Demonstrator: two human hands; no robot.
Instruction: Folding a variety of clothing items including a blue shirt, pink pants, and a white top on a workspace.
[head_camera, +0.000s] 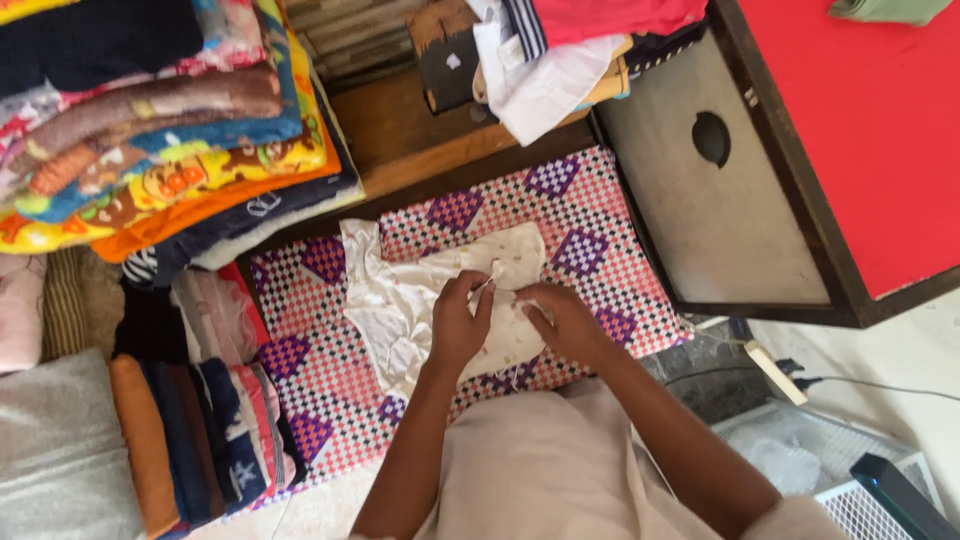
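A small cream-white garment (400, 290) lies spread on a pink, purple and white checked mat (590, 225). My left hand (458, 322) rests on the garment's middle and pinches a thin strip or tie of its cloth between thumb and fingers. My right hand (562, 320) presses on the garment's right part, fingers curled around a fold of the fabric. The two hands are close together, almost touching at the fingertips. My forearms reach in from the bottom over my beige clothing.
Folded colourful blankets (170, 130) are stacked at upper left. Rolled and folded clothes (200, 430) lie left of the mat. A heap of clothes (560, 50) sits on a wooden ledge at top. A red-topped table (850, 130) stands right. A white fan (850, 470) and cable lie lower right.
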